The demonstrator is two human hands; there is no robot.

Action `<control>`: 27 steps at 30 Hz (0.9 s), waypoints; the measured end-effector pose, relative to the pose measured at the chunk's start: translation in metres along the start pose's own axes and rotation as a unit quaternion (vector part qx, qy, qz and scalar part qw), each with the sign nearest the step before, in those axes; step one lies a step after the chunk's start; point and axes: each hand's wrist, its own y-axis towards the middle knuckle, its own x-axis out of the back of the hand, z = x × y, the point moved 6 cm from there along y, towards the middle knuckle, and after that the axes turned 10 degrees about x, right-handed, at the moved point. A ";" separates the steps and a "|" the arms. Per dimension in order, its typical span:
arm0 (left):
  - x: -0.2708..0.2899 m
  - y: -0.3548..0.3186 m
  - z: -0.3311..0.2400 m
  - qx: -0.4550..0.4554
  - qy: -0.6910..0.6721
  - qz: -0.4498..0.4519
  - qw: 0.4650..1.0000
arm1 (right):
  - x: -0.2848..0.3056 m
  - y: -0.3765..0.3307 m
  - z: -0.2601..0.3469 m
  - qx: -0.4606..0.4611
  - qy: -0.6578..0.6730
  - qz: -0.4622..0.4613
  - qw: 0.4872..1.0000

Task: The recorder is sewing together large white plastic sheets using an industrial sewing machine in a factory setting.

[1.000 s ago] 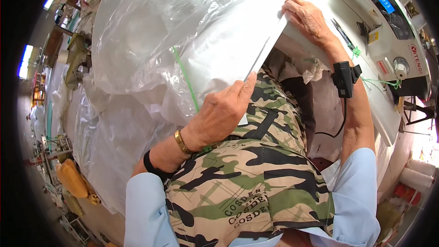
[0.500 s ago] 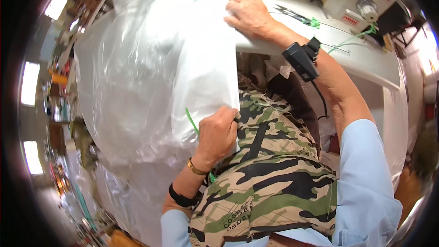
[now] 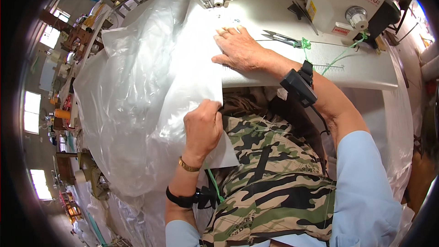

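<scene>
A large translucent white plastic sheet spreads over the left of the table and hangs toward my lap. My left hand is closed on the sheet's right edge, just in front of the table. Flat on the sewing machine's bed, my right hand presses the sheet's far edge with fingers stretched out. The sewing machine stands beyond it, its needle area above the sheet and a bright light on the work. Beside my right hand lie black thread snips with green string tied on.
A handwheel sits on the machine's right end, with green string running from it. The table's front edge crosses before my camouflage apron. Shelves and cluttered goods line the far left, beside bright windows.
The view has tilted up, so more of the sewing machine shows. My left hand has slid farther up the sheet's edge, and my right hand's fingers have flattened out.
</scene>
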 end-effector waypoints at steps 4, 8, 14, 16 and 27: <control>0.003 0.037 -0.002 -0.029 0.019 -0.020 0.999 | -0.001 0.000 -0.001 -0.006 -0.005 -0.004 1.000; 0.001 0.070 0.001 -0.014 0.037 -0.029 0.999 | 0.000 0.002 -0.002 -0.003 0.026 -0.019 0.999; -0.012 0.118 0.004 -0.007 0.094 -0.051 0.994 | 0.008 0.007 -0.008 -0.003 0.045 -0.065 0.997; -0.011 0.122 0.004 0.026 0.039 -0.060 0.997 | 0.007 0.009 -0.010 -0.011 0.042 -0.055 0.998; -0.015 -0.058 -0.049 -0.024 -0.146 0.227 0.963 | 0.018 -0.029 0.004 -0.031 0.268 -0.247 0.931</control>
